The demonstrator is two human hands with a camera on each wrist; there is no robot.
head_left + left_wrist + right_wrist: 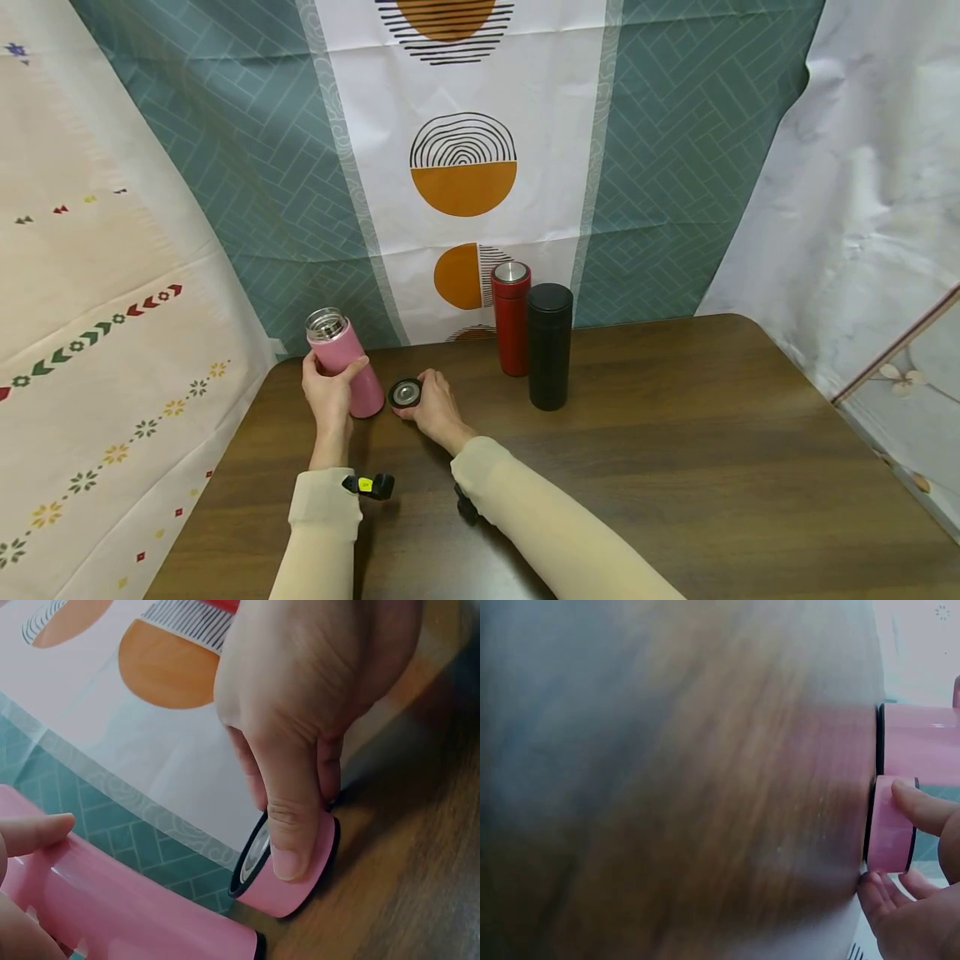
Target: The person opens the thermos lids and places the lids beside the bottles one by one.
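A pink thermos [341,354] with an uncovered steel mouth stands at the table's back left. Around its body my left hand [327,396] curls, thumb across the near side. Just right of its base is the pink thermos lid [406,393], its dark rim and grey inside facing up. My right hand [438,408] grips that lid from the right. In the left wrist view the thumb presses the lid's pink side [262,896], close over the wood. The right wrist view shows the lid [891,825] beside the thermos base [919,742], between thumb and fingers.
A red thermos [512,325] with a steel top and a black thermos [550,350] stand upright right of my hands, near the back edge of the wooden table [675,467]. Behind the table hangs a patterned cloth [660,167].
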